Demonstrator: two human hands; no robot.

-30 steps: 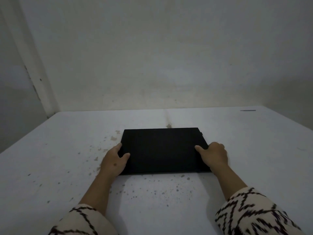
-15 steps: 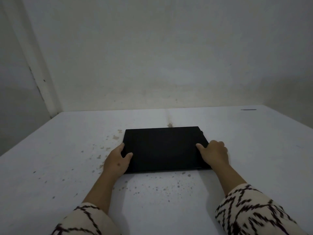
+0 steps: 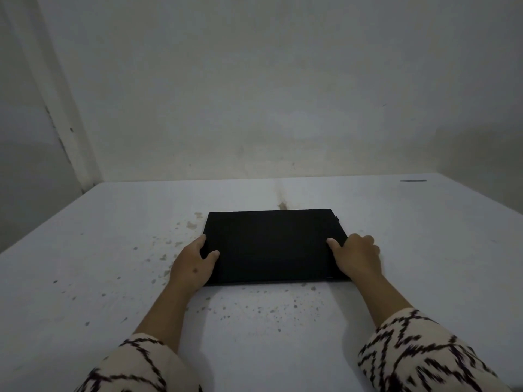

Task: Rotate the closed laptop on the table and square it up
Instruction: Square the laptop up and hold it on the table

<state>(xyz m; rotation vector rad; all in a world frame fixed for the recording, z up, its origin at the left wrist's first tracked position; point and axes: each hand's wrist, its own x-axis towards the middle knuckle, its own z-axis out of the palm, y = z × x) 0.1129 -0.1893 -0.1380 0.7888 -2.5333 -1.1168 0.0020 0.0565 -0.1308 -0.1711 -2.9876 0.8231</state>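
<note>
Left hand (image 3: 192, 268) and right hand (image 3: 357, 257) clasp the closed laptop's (image 3: 273, 244) near corners at 8 and 4 o'clock, thumbs on the lid, giving paired leverage to square it flat at the bench's (image 3: 85, 264) centre.

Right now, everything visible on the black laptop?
The slim matte black rectangular laptop is closed and lies flat on the speckled white table, its long edges roughly parallel to the back wall. A small tab juts from its far right corner. The left hand and right hand grip its short sides, thumbs on the lid.
</note>
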